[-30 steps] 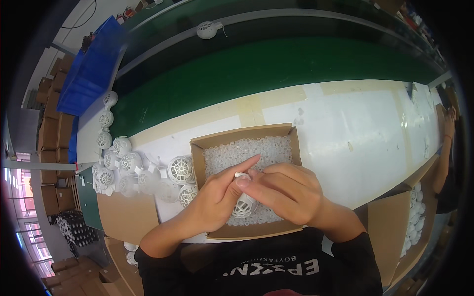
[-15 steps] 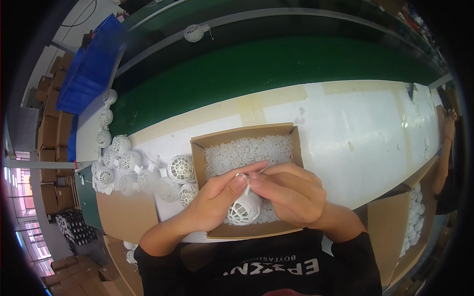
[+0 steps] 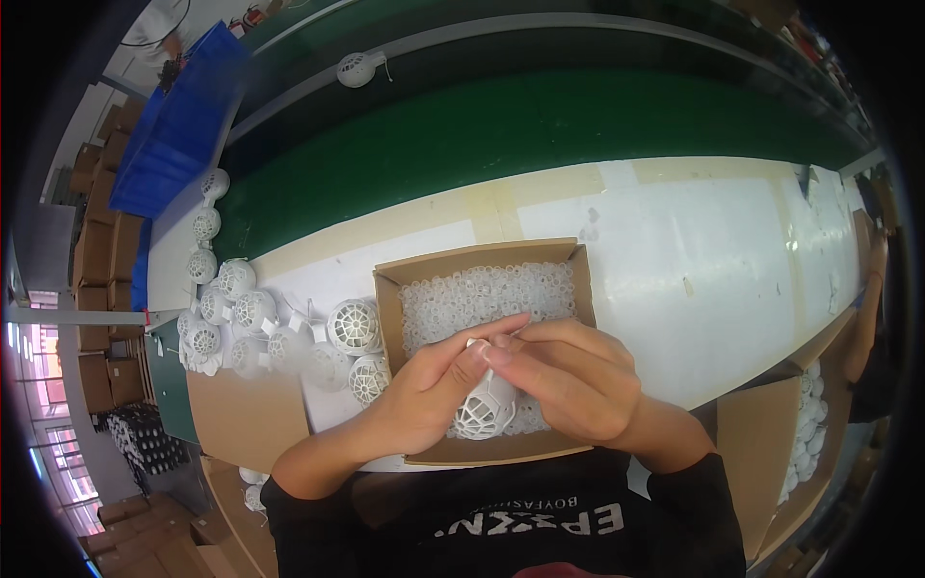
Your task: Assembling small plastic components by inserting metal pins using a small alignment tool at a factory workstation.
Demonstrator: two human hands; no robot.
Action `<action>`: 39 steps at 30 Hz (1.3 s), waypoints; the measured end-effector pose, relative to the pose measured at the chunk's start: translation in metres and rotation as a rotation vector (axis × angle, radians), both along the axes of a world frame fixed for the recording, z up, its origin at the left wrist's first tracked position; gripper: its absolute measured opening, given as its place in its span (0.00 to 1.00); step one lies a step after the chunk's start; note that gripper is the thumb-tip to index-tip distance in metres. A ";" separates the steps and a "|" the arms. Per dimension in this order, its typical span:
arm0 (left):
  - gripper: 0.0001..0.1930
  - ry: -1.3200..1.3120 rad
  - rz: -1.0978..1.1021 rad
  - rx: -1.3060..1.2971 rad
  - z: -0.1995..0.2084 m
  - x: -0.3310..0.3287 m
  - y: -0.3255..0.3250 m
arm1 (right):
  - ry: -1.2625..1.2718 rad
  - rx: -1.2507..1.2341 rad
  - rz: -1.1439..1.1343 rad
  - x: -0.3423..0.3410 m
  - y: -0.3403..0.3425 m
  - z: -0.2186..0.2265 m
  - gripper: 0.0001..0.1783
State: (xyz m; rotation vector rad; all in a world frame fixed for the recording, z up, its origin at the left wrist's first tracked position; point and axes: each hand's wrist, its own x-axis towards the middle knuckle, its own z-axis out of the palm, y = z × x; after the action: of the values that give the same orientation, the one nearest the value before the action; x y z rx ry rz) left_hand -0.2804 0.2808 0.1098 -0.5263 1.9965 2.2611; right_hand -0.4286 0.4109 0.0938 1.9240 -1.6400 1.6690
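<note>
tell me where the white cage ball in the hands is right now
In the head view, the white cage ball sits low centre, between the left hand and right hand, over the cardboard box.

Two hands, the left hand (image 3: pixel 424 390) and the right hand (image 3: pixel 568 376), meet at centre frame over one open cardboard box (image 3: pixel 482 265) filled with small white plastic rings (image 3: pixel 482 294), too many to count. One white lattice ball (image 3: pixel 482 412) sits between the hands. Roughly a dozen more lattice balls (image 3: pixel 246 313) cluster at left of the frame. One lies alone on the green conveyor belt (image 3: pixel 540 135), upper centre. One blue crate (image 3: pixel 178 125) stands upper left.
</note>
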 end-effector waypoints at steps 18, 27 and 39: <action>0.23 -0.108 -0.136 0.291 0.029 0.026 -0.030 | -0.575 0.170 0.193 -0.004 -0.002 -0.001 0.20; 0.33 0.288 0.083 0.370 0.015 0.018 -0.066 | 0.462 0.697 0.158 0.015 0.000 -0.023 0.11; 0.28 0.414 -0.017 0.768 0.007 0.007 -0.046 | 0.162 0.611 0.187 0.014 -0.001 -0.028 0.15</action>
State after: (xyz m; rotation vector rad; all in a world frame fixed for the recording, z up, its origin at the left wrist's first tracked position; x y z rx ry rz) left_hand -0.2733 0.2351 0.1164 0.0395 1.0384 3.0164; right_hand -0.4150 0.4103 0.0663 2.4637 -2.1291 1.0855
